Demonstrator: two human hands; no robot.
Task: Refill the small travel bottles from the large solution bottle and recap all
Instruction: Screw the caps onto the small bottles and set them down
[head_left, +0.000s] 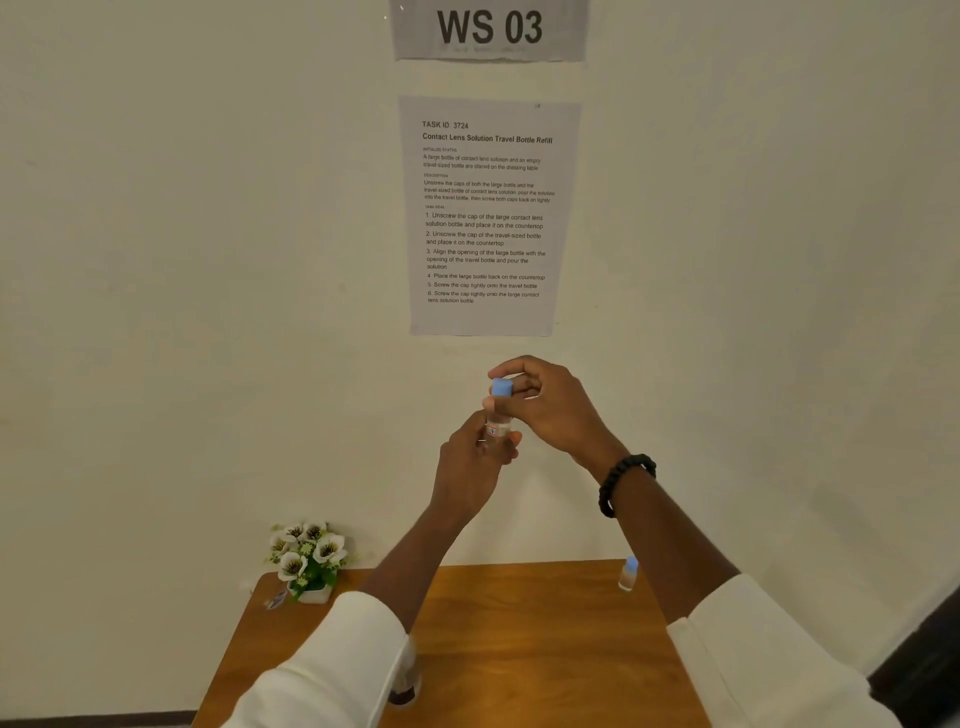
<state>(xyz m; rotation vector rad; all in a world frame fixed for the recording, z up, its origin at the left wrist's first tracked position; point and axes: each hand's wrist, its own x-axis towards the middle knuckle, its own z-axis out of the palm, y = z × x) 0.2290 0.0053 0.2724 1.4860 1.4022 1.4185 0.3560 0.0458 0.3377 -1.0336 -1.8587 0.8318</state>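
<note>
Left hand (475, 457) grips clear travel bottle (497, 428) upright, mid-air above table (519, 649); contents can't tell. Right hand (545, 405) pinches its blue cap (502, 387) at 12 o'clock. 2nd capped bottle (628, 574) stands at table's 2 o'clock, pale liquid inside.
</note>
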